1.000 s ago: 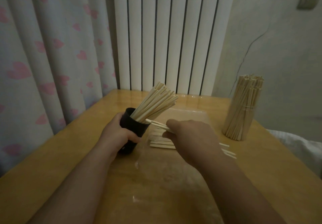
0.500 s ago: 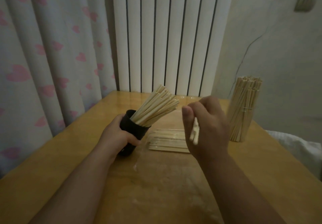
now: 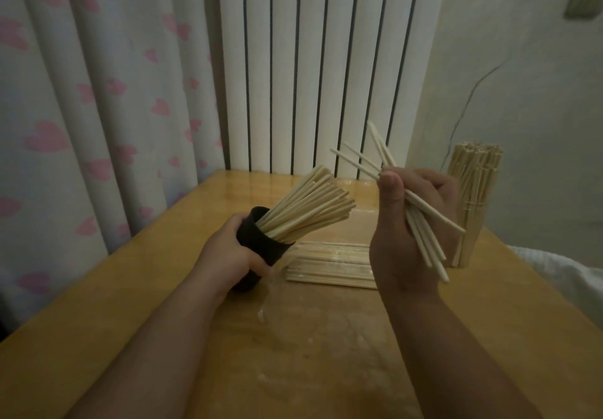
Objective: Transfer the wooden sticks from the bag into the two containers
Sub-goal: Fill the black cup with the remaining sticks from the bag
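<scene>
left hand point(image 3: 228, 255) gripped the tilted black cup point(image 3: 261, 249), its bundle point(image 3: 310, 203) fanning rightward; right hand point(image 3: 408, 232), held up with palm toward me, pinched a few loose sticks point(image 3: 424, 209) under the thumb. flat sticks point(image 3: 329, 265) lay on the table point(image 3: 326, 369) between the hands; i could barely make out their clear bag; the right hand partly hid the far container point(image 3: 476, 196)

No text, label, brand, number or sign can be read anywhere in the view.
</scene>
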Available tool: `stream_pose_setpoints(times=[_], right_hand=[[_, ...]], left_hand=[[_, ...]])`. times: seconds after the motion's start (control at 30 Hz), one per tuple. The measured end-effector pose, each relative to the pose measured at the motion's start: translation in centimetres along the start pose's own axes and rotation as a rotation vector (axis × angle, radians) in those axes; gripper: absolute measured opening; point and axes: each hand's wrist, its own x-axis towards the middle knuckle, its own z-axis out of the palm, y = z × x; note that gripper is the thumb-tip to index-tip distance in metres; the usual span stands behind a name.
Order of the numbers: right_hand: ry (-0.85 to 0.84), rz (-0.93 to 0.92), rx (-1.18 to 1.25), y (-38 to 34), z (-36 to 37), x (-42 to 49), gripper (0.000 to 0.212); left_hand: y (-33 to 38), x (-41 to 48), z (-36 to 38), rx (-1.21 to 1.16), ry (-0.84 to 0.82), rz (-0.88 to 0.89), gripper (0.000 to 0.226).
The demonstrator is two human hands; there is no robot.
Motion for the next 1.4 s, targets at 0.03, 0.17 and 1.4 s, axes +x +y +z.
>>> stream_pose_setpoints(times=[0.03,0.17,1.4], right_hand=[[0.008,-0.006,0.003,-0.2,0.0,0.1,0.015],[-0.141,0.167,0.178,-1.0,0.0,-0.2,0.027],[-0.303,0.628,-0.004,0.2,0.6,-0.8,0.018]], left_hand=[[0.0,0.0,0.0,0.001,-0.003,0.003,0.084],[0.0,0.0,0.1,0.004,-0.009,0.008,0.087],[-0.1,0.2,0.1,0.090,-0.019,0.048,0.090]])
